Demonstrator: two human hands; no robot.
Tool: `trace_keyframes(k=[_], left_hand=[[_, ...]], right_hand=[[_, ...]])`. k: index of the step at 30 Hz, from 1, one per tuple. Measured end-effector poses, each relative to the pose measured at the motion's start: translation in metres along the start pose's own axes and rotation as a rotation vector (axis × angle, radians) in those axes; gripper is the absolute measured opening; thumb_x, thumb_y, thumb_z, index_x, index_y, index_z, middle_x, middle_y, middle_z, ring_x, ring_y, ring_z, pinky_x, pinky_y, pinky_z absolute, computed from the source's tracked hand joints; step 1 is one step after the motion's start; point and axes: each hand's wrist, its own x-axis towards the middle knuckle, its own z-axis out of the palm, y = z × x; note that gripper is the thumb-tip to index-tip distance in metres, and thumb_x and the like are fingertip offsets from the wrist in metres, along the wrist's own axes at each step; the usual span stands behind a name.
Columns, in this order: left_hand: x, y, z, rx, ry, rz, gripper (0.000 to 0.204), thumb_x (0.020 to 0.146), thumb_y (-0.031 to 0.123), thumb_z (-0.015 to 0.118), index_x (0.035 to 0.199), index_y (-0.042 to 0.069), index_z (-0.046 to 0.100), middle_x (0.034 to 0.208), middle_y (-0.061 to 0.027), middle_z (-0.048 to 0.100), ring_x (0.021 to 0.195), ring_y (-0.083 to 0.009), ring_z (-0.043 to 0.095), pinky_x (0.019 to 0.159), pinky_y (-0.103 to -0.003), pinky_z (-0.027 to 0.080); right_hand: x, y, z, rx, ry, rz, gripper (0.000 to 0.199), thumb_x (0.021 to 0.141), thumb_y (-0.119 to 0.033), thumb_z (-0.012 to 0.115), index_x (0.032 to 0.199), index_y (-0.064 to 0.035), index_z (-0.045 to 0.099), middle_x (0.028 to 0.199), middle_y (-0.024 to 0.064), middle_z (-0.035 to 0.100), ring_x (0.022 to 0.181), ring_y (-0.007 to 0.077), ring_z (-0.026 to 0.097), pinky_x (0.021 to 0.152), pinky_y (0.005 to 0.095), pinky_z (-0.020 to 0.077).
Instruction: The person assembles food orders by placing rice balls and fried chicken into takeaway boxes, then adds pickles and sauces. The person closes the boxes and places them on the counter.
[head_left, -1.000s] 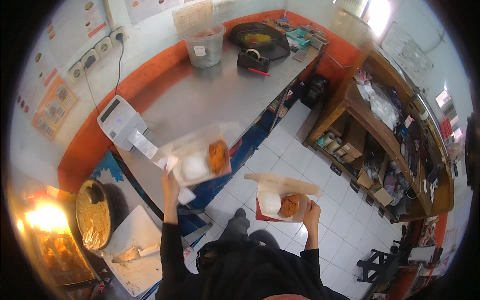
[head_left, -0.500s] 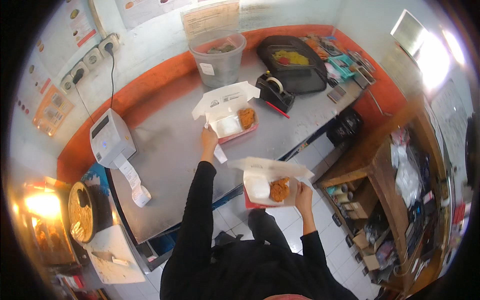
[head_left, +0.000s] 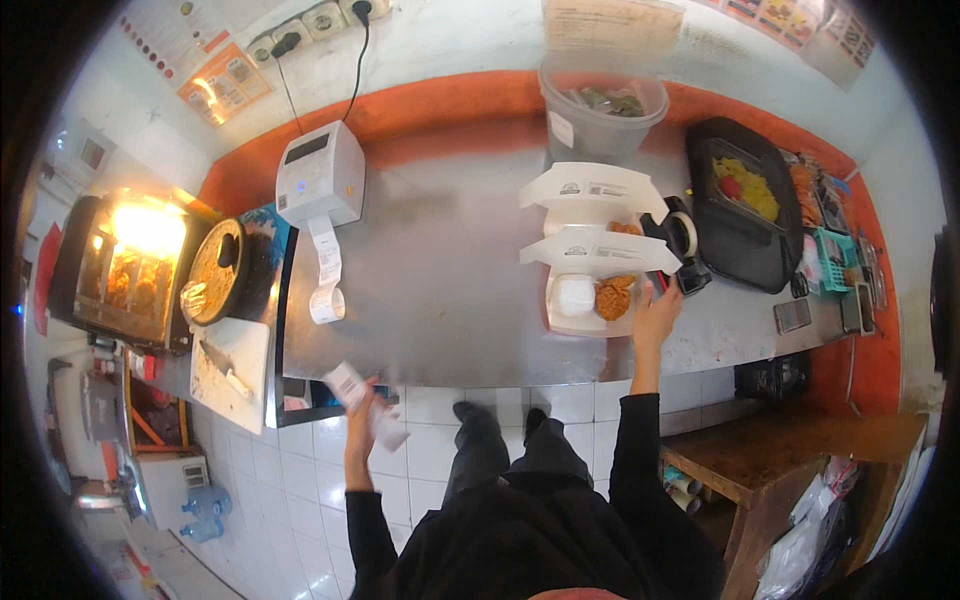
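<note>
My left hand (head_left: 360, 418) is closed round a printed paper receipt (head_left: 348, 384), held low in front of the table edge. My right hand (head_left: 656, 312) grips the right side of an open takeaway box (head_left: 566, 324) on the metal table. In this box lie a white wrapped rice portion (head_left: 573, 295) and a piece of fried chicken (head_left: 613, 297). Right behind it stands a second open takeaway box (head_left: 590, 190), its contents mostly hidden by the near lid; a bit of chicken shows.
A label printer (head_left: 322, 175) with a curled paper strip (head_left: 327, 303) stands at the left. Behind the boxes is a clear bucket (head_left: 603, 130). A tape dispenser (head_left: 686, 245) and black tray (head_left: 735, 240) sit to the right. On a white board (head_left: 222, 395) lies a knife (head_left: 225, 368).
The box in my right hand has moved up onto the table, in front of the other box. My left hand has left the far box and drawn back left with the receipt. The view has swung left.
</note>
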Motion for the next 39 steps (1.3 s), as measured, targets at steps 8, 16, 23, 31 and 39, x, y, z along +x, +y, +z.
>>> trace_keyframes(k=[8,16,23,31,39], left_hand=[[-0.123,-0.044,-0.053,-0.276,0.353,0.066,0.055,0.094,0.04,0.053,0.139,0.014,0.036,0.093,-0.0073,0.056,0.079,-0.0223,0.061,0.065,-0.042,0.057],[-0.131,-0.038,-0.137,-0.443,0.408,0.265,0.064,0.093,0.04,0.054,0.142,0.006,0.032,0.113,-0.0154,0.058,0.098,-0.0247,0.06,0.079,-0.036,0.053],[-0.185,-0.078,-0.285,-0.54,0.701,0.273,0.05,0.096,0.035,0.048,0.137,0.007,0.041,0.118,-0.0115,0.057,0.098,-0.0199,0.056,0.08,-0.036,0.05],[-0.218,-0.031,-0.504,-0.467,0.986,0.303,0.043,0.099,0.034,0.041,0.132,0.007,0.048,0.116,-0.007,0.059,0.1,-0.017,0.055,0.079,-0.031,0.047],[-0.119,0.093,-0.709,-0.385,0.658,0.487,0.042,0.101,0.031,0.037,0.131,0.002,0.045,0.101,-0.0127,0.064,0.089,-0.0196,0.061,0.08,-0.032,0.047]], right_hand=[[-0.164,-0.135,0.0,0.487,-0.613,-0.501,0.018,0.076,-0.016,0.075,0.083,-0.0063,0.062,0.113,0.0101,0.055,0.105,0.03,0.048,0.091,0.0422,0.0385],[-0.336,-0.269,-0.011,0.893,-1.244,-0.91,0.016,0.075,-0.01,0.076,0.081,-0.0066,0.061,0.125,0.0081,0.054,0.123,0.0302,0.043,0.1,0.0406,0.0356],[-0.469,-0.399,0.041,0.917,-1.271,-1.054,0.016,0.077,-0.009,0.073,0.08,-0.0049,0.058,0.128,0.0107,0.053,0.124,0.0329,0.042,0.102,0.0418,0.0342],[-0.609,-0.569,0.063,0.837,-1.254,-1.236,0.019,0.078,-0.023,0.072,0.088,-0.0092,0.064,0.137,0.0127,0.047,0.127,0.0339,0.04,0.105,0.0467,0.0291],[-0.734,-0.718,0.137,0.69,-1.159,-1.303,0.04,0.067,-0.039,0.079,0.095,-0.0146,0.063,0.142,0.0148,0.039,0.13,0.0325,0.035,0.107,0.051,0.0227]])
